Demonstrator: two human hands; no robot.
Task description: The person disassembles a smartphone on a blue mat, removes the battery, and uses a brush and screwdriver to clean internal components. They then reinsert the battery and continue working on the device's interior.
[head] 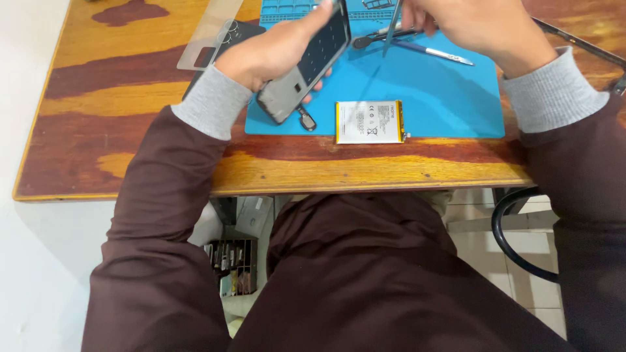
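Left hand (274, 55): I clasp the opened dark grey phone chassis (306, 62), tilted, above the blue silicone mat's (443, 98) left part.
Battery: white-and-yellow flat cell (369, 122) already out, lying on the mat's near edge.
Right hand (476, 26): I pinch slim metal tweezers (393, 29), far right; internal work apparently remains.

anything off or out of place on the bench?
The white battery lies past the near edge of the blue mat, its front part on the bare wooden table. A small loose part sits by the mat's edge under the opened phone in the left hand. Nothing looks spilled or broken.
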